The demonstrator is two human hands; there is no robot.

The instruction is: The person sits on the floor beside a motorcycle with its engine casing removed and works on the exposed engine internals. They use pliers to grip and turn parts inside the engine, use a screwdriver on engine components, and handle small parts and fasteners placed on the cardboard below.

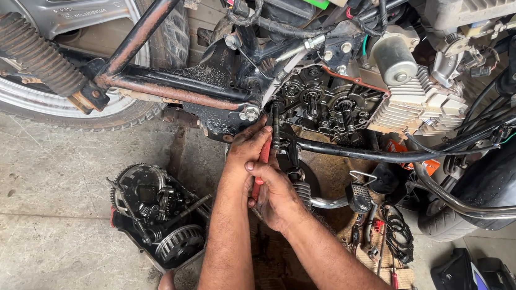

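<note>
Both forearms enter from the bottom edge and converge at frame centre, directly below the open engine case (329, 104). Open room is limited: the black frame tube (172, 87) runs above, a black hose (358, 155) crosses to the right, and a chrome exhaust pipe (494, 208) curves along the lower right. Bare concrete floor (37, 183) lies to the left.

The left hand (247, 147) is closed around the upper part of a red-handled tool (262, 163), fingers curled tight against the frame bracket. The right hand (273, 194) is closed around the lower part of the same handle, just beneath the left hand and touching it. The tool stands nearly upright, its tip hidden at the lower left corner of the engine.

The engine case is exposed, showing oily steel gears and shafts; ribbed, cast, silver-grey cylinder fins (419, 103) sit to its right. A black tray (159, 219) on the floor holds greasy clutch parts and a toothed gear. A ribbed rubber shock boot (32, 56) lies at upper left beside the rear wheel (106, 111).
</note>
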